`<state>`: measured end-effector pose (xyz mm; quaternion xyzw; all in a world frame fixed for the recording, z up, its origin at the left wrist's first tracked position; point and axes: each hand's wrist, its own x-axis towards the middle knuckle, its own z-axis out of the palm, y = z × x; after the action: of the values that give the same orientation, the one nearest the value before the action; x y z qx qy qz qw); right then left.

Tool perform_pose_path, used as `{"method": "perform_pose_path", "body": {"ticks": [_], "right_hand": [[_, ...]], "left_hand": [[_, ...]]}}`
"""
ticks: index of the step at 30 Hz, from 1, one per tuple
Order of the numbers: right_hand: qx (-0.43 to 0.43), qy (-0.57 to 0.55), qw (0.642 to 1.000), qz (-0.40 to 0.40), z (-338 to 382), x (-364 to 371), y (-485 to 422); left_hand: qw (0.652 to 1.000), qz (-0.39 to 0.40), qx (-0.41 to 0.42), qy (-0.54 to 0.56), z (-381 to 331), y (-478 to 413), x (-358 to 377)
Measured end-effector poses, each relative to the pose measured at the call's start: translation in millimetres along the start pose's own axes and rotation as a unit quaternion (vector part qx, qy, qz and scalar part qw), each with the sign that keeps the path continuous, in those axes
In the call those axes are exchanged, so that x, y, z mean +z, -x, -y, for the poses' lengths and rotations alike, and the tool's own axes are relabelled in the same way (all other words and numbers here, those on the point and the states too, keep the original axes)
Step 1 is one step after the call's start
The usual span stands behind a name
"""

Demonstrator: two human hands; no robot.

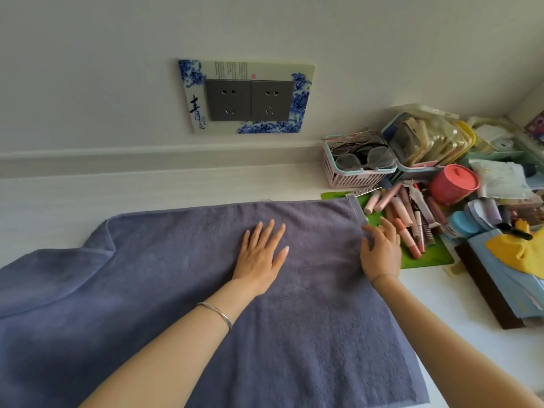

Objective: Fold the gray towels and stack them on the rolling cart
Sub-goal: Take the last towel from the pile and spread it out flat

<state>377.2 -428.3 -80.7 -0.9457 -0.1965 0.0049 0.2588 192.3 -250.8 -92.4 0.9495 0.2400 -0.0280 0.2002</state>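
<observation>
- Gray towel [294,334]: spread flat on the white desk [459,366], its far-left corner folded over.
- Left hand [262,254]: palm down on the towel's middle, fingers straight and spread (a bangle [217,315] circles the wrist).
- Right hand [381,251]: fingers loosely extended, touching the towel's right hem; slightly blurred.
- Green mat [432,256]: just beside that hem, strewn with cosmetic tubes [403,213]; a pink basket [350,176] of eyeglasses [365,161] stands behind it.
</observation>
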Motion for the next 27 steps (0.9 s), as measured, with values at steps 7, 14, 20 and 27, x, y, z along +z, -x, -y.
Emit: {"method": "perform_pose_path", "body": {"ticks": [7,14,20,27], "right_hand": [[-0.073,-0.05,0.995,0.044,104,44,51],[-0.128,-0.076,0.974,0.171,229,106,132],[-0.21,-0.124,0.941,0.233,327,136,192],[-0.25,-0.119,0.915,0.292,412,157,228]], "left_hand": [[0.998,-0.014,-0.056,-0.023,108,51,-58],[0.993,-0.02,-0.1,-0.054,210,115,-113],[0.987,-0.06,-0.148,-0.024,296,159,-147],[0.964,-0.005,-0.244,0.105,360,205,-163]]}}
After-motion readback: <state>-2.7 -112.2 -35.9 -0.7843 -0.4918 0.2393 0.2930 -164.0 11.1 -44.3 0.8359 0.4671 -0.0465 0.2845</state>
